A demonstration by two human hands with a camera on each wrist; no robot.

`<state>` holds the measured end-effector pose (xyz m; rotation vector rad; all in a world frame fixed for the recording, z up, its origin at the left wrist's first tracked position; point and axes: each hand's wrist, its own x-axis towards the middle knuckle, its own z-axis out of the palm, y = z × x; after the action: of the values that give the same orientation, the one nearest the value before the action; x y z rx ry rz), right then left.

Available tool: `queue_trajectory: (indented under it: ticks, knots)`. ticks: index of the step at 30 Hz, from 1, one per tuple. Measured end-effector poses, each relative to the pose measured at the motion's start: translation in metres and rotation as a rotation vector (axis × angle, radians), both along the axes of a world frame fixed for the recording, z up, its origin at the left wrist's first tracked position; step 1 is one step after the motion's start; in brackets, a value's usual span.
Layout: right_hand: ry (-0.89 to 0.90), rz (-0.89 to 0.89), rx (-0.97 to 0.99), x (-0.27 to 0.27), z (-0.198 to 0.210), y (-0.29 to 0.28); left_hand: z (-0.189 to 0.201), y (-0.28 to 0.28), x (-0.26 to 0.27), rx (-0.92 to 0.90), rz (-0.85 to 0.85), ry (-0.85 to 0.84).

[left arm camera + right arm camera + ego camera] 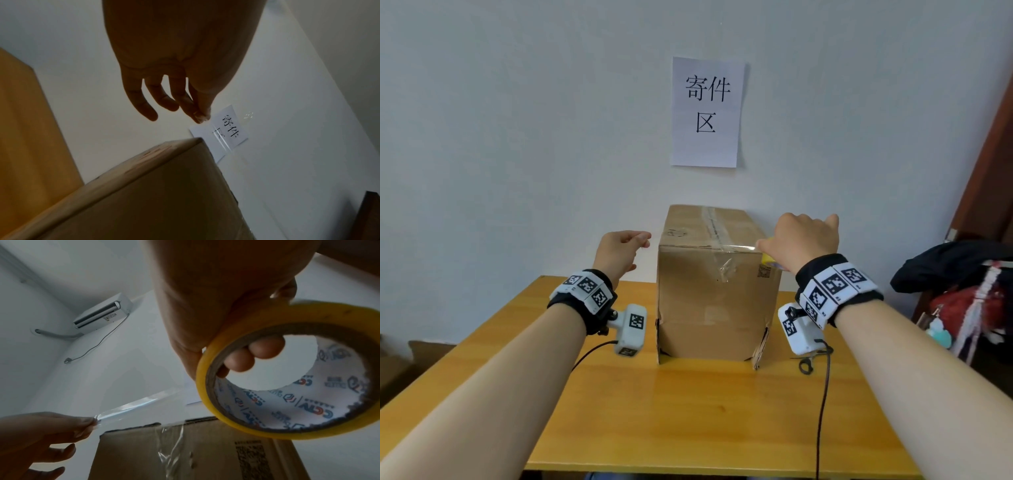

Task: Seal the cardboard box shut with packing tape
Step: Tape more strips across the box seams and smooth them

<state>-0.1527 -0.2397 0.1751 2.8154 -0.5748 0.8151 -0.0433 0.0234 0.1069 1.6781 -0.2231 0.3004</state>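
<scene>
Starting on the left: the left hand point(619, 251) is up in the air just beside the top left edge of the box, thumb and forefinger pinching the free end of a clear strip of packing tape point(133, 405), with the other fingers hanging loose. In the right wrist view you can see the strip running from that pinch across to the roll, stretched over the near top edge of the box. Whether it's actually stuck down along that edge I can't tell.

In the middle sits the tall brown cardboard box point(717, 305) on the yellow wooden table point(654, 411), pushed close to the white wall point(517, 137). Its top flaps are down and there's already a line of clear tape along the top seam, plus a crinkled bit of tape hanging down the front face. Small QR-style label near the top right of the front. The bottom corners look a bit torn.

On the wall above the box there's a white paper sign with black Chinese characters point(707, 111).

On the right: the right hand point(803, 241) is at the top right corner of the box, gripping the yellow roll of packing tape point(287, 374), fingers hooked through its cardboard core, which has a printed white lining.

Further right, off the table, is a pile of dark and red clothing or bags point(959, 291). Both wrists wear black bands with white marker tags.
</scene>
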Motion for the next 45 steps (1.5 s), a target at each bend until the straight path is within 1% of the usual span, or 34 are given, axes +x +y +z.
queue_trajectory:
  ticks: [4, 11, 20, 23, 29, 37, 45]
  knots:
    - [0.021, -0.029, 0.01, 0.0, -0.006, -0.003, -0.004, -0.006, 0.002, -0.018, -0.016, 0.038]
    - [0.018, -0.039, 0.036, 0.002, -0.011, -0.004, -0.009, -0.007, 0.011, -0.005, -0.035, -0.013]
    - [0.0, -0.043, 0.036, 0.008, -0.01, 0.0, -0.014, -0.006, 0.023, -0.003, -0.033, -0.031]
    - [-0.005, -0.045, 0.026, 0.008, -0.011, 0.002, -0.016, -0.006, 0.025, -0.03, -0.043, -0.031]
    - [0.014, -0.049, 0.017, 0.012, -0.013, 0.005, -0.024, -0.01, 0.027, -0.115, -0.065, 0.03]
    - [0.037, -0.04, 0.029, 0.018, -0.016, 0.007, -0.032, -0.016, 0.029, -0.159, -0.081, 0.104]
    - [0.027, -0.038, 0.03, 0.022, -0.018, 0.007, -0.04, -0.02, 0.034, -0.168, -0.077, 0.056]
